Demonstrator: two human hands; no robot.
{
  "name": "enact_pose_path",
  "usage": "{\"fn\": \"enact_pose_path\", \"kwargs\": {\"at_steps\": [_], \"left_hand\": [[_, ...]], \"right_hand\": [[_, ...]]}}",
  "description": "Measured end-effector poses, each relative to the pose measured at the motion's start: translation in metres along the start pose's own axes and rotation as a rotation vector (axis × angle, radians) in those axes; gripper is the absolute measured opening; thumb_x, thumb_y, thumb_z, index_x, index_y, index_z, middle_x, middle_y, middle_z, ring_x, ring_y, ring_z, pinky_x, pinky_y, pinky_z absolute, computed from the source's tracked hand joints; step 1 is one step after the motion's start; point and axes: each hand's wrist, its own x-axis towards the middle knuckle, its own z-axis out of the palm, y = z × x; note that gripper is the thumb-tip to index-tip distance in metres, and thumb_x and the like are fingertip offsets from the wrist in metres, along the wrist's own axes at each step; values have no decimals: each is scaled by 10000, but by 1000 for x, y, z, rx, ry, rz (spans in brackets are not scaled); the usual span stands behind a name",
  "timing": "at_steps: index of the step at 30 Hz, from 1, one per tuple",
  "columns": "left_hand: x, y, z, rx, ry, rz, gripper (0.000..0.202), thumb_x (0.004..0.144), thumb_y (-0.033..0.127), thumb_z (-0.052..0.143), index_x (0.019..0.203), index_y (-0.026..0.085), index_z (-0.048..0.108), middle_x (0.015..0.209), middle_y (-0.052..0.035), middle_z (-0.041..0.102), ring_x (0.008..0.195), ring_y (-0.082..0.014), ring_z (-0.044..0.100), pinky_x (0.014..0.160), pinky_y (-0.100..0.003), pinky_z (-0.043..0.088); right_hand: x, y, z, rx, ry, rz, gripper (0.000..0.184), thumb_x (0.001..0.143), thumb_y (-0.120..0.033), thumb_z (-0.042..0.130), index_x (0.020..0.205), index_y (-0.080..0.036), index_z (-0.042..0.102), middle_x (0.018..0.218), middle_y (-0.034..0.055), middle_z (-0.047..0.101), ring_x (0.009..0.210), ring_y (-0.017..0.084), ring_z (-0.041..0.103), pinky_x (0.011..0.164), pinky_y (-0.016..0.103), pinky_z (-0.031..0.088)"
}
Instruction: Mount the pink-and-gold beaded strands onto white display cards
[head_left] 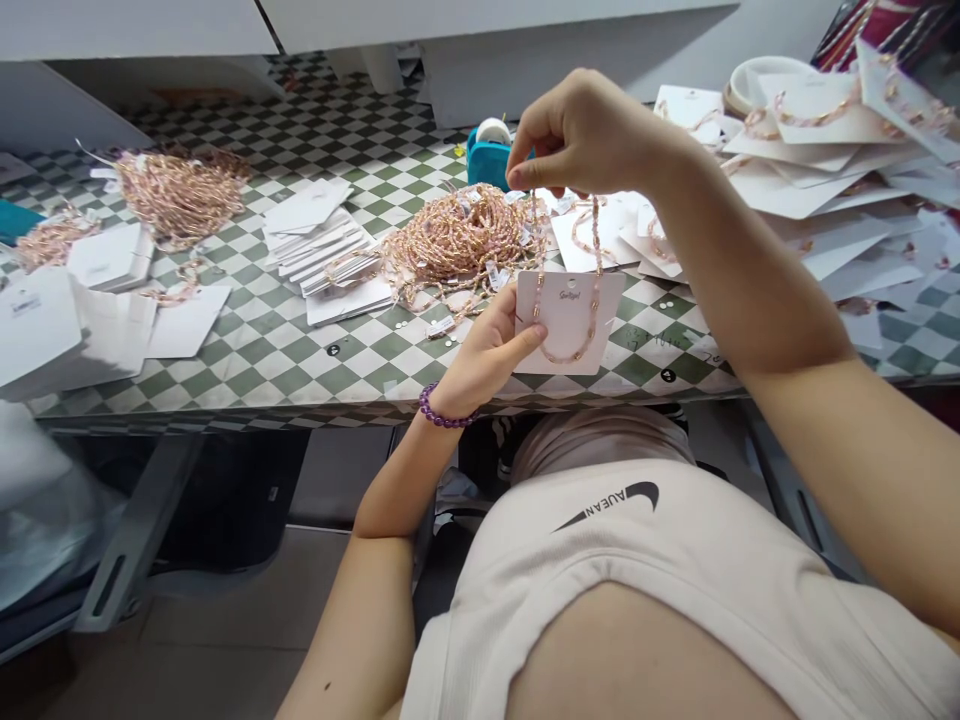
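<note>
Head view: our right hand (581,135) pinches a pink-and-gold beaded necklace (596,290) between thumb and fingertips, its loop lying on a white rectangular card (566,335). Our left hand (484,345) grips the card, thumb pressed on its face. Done: carded necklaces (814,125) heaped at the green-and-white checked worktop's (315,370) far right corner. Left: a tangled loose necklace pile (457,240) mid-worktop. Open checks along near edge.

A desk (300,365) with green-and-white checked covering, grey metal leg (135,540) below, beige floor tiles (202,640), white panels (135,25) at upper left.
</note>
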Motion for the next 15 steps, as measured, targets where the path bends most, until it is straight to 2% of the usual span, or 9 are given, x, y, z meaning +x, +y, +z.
{"fn": "enact_pose_path", "kwargs": {"at_steps": [3, 6, 8, 10, 12, 14, 15], "left_hand": [[0, -1, 0, 10, 6, 5, 460, 847, 397, 767, 1235, 213, 605, 1264, -69, 651, 1214, -242, 604, 1054, -345, 516], [1, 0, 1, 17, 17, 4, 468, 843, 426, 766, 1230, 216, 606, 1258, -71, 656, 1225, -251, 603, 1072, -357, 507], [1, 1, 2, 21, 28, -6, 480, 841, 449, 763, 1230, 216, 604, 1256, -75, 660, 1230, -262, 604, 1072, -367, 509], [0, 3, 2, 23, 39, -13, 491, 840, 465, 761, 1232, 213, 605, 1260, -81, 661, 1240, -273, 601, 1070, -374, 511], [-1, 4, 3, 16, 44, -20, 495, 843, 465, 758, 1238, 211, 604, 1281, -86, 656, 1266, -282, 588, 1081, -380, 504], [-1, 4, 3, 0, 46, -29, 496, 847, 458, 755, 1251, 216, 600, 1299, -85, 653, 1292, -286, 574, 1097, -387, 499], [-2, 4, 4, -10, 45, -35, 501, 847, 455, 754, 1260, 220, 596, 1306, -81, 652, 1295, -286, 574, 1099, -390, 504]], "right_hand": [[0, 7, 4, 78, -69, 68, 229, 877, -285, 734, 955, -72, 763, 538, -92, 541, 413, -31, 449, 383, 75, 326], [3, 7, 8, 11, -155, 197, 210, 881, -272, 732, 996, -99, 758, 550, -98, 570, 422, -13, 496, 378, 69, 362], [4, 1, 7, -46, -167, 257, 218, 879, -273, 731, 1012, -103, 760, 626, -70, 629, 479, 0, 541, 397, 70, 384], [0, -11, 3, -106, -119, 288, 211, 885, -259, 726, 1010, -94, 765, 729, -28, 664, 560, 2, 546, 417, 67, 363], [-13, -26, -4, -172, -48, 319, 180, 898, -225, 710, 989, -80, 764, 755, -3, 642, 601, 3, 490, 435, 79, 300], [-38, -38, -7, -205, 29, 332, 193, 934, -253, 673, 959, -77, 749, 731, 7, 609, 620, 17, 457, 475, 111, 277], [-54, -41, -5, -203, 70, 327, 241, 971, -303, 626, 971, -87, 734, 753, 18, 617, 645, 32, 489, 510, 125, 317]]}}
